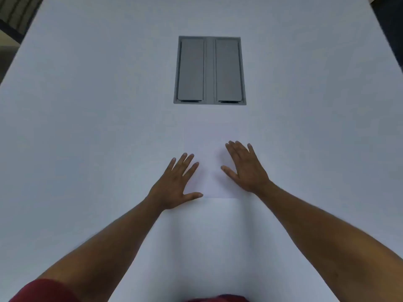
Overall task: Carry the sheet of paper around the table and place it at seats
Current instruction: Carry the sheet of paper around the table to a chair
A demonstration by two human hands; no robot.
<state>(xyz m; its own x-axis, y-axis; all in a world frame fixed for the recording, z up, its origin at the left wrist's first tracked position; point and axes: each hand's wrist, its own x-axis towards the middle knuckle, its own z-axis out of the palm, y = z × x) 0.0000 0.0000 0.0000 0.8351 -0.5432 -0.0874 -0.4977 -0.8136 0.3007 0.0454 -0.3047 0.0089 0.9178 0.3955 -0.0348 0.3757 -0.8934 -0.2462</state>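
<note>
A white sheet of paper [214,149] lies flat on the white table [87,127], faint against the surface, its near edge around the middle of the view. My left hand [176,184] rests flat on the sheet's near left part, fingers spread. Palm down on the sheet's right side lies my right hand [245,168], fingers also apart. Neither hand grips the paper; both lie on top of it.
A grey recessed cable box [209,70] with two closed lids is set into the table just beyond the sheet. Dark floor shows past the table's far left corner [11,22] and far right edge [390,29].
</note>
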